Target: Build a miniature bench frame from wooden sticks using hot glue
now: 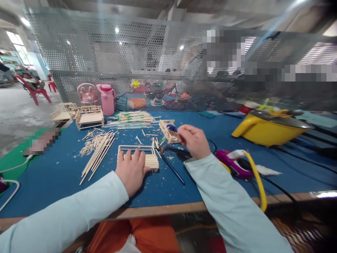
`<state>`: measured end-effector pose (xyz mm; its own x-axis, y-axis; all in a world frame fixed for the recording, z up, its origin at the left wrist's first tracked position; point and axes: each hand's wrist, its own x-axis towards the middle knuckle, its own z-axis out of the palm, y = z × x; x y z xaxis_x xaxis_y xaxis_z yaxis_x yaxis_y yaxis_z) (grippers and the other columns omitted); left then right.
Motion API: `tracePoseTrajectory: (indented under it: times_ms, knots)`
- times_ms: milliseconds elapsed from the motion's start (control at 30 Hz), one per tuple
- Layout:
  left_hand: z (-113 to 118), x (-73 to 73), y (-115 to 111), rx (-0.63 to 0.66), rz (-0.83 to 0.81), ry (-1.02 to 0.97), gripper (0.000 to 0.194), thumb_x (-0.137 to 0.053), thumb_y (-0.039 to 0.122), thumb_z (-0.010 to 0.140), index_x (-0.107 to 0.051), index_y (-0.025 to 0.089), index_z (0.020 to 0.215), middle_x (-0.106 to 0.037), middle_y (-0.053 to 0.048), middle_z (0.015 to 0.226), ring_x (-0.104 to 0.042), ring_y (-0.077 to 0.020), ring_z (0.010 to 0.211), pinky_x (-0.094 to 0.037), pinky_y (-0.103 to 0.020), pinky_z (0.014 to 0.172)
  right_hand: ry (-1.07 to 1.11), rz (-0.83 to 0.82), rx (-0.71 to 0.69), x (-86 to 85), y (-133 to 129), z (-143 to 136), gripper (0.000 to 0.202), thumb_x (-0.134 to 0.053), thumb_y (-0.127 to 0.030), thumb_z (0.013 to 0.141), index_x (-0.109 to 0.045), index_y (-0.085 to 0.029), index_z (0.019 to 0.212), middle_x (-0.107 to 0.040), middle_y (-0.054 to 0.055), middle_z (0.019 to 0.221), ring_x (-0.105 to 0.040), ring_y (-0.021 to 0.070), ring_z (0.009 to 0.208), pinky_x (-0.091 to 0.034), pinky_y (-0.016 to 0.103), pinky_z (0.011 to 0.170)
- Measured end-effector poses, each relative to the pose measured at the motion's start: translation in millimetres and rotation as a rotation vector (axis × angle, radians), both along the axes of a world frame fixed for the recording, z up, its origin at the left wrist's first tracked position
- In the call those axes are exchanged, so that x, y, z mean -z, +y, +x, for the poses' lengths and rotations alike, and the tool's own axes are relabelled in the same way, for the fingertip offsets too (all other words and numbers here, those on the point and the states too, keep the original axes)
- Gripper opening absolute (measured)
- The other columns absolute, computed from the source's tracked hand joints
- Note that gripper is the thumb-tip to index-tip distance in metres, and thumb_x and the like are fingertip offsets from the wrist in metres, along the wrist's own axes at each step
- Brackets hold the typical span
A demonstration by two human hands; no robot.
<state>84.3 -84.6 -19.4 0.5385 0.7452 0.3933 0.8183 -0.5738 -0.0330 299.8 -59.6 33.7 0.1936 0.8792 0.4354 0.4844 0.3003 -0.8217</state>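
My left hand [131, 170] lies flat, fingers stretched, over a small frame of wooden sticks [151, 162]. Its thumb rests by the frame's front edge. Raised over the table, my right hand [195, 140] is closed, with a small blue item [172, 128] showing at its fingers; its kind is unclear. Behind that item stands another stick-built piece [168, 133], partly hidden. Pliers with dark blue handles [173, 170] lie open between my hands, their jaws near the frame's right side. A purple glue gun [233, 164] lies beside my right sleeve.
Loose sticks [98, 154] and wood scraps [92, 144] lie left of the frame. Finished-looking miniature stick furniture [91, 117], bagged sticks [134, 117] and a pink flask [107, 100] stand behind. A yellow pan [271, 128] and cables occupy the right. Perforated metal mesh [126, 52] borders the back.
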Motion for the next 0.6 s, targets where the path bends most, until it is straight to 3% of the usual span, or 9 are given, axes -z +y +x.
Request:
tracePoseTrajectory:
  times_ms: [67, 133, 233, 300, 400, 600]
  knots:
    - [0, 0.4, 0, -0.001, -0.001, 0.003, 0.043, -0.036, 0.040, 0.085, -0.046, 0.016, 0.120, -0.052, -0.012, 0.123, -0.045, -0.0332, 0.110, -0.031, -0.052, 0.090, -0.042, 0.115, 0.156, -3.5, 6, 14, 0.014, -0.045, -0.029, 0.072, -0.048, -0.019, 0.063, -0.047, -0.002, 0.052, -0.042, 0.0098, 0.046, -0.035, 0.023, 0.047]
    - [1, 0.8, -1, -0.004, 0.005, 0.011, 0.044, -0.037, 0.040, 0.085, -0.045, 0.016, 0.121, -0.052, -0.012, 0.124, -0.045, -0.0329, 0.110, -0.032, -0.052, 0.090, -0.265, 0.067, 0.214, -3.7, 16, 25, 0.012, -0.047, -0.026, 0.069, -0.053, -0.018, 0.076, -0.058, 0.003, 0.068, -0.052, 0.0148, 0.061, -0.042, 0.027, 0.060]
    - [1, 0.0, -2, -0.016, 0.024, 0.036, 0.044, -0.037, 0.040, 0.086, -0.045, 0.016, 0.122, -0.051, -0.011, 0.125, -0.045, -0.0319, 0.111, -0.032, -0.052, 0.091, -0.744, -0.133, 0.153, -0.6, 34, 36, 0.037, -0.053, -0.024, 0.066, -0.054, -0.014, 0.101, -0.059, 0.013, 0.105, -0.054, 0.0260, 0.095, -0.041, 0.036, 0.081]
    - [1, -1.7, -2, -0.018, 0.022, 0.066, 0.044, -0.036, 0.039, 0.086, -0.045, 0.016, 0.122, -0.051, -0.010, 0.125, -0.046, -0.0317, 0.111, -0.032, -0.052, 0.091, -0.942, -0.251, 0.064, 0.7, 45, 39, 0.046, -0.054, -0.029, 0.068, -0.051, -0.013, 0.110, -0.055, 0.016, 0.116, -0.051, 0.0288, 0.104, -0.040, 0.038, 0.085]
    - [1, -5.3, -3, -0.013, 0.003, 0.124, 0.045, -0.036, 0.040, 0.086, -0.045, 0.015, 0.123, -0.050, -0.011, 0.126, -0.047, -0.0328, 0.108, -0.035, -0.052, 0.088, -1.027, -0.319, -0.026, -0.5, 56, 44, 0.050, -0.052, -0.037, 0.073, -0.048, -0.011, 0.116, -0.055, 0.016, 0.117, -0.052, 0.0271, 0.104, -0.040, 0.034, 0.086]
    - [0, -10.8, -2, 0.028, -0.019, 0.193, 0.049, -0.039, 0.041, 0.085, -0.044, 0.013, 0.125, -0.050, -0.014, 0.126, -0.050, -0.0344, 0.105, -0.038, -0.051, 0.085, -0.969, -0.499, 0.170, -1.7, 60, 58, 0.056, -0.039, -0.054, 0.078, -0.054, -0.010, 0.109, -0.062, 0.017, 0.105, -0.058, 0.0289, 0.093, -0.044, 0.034, 0.072]
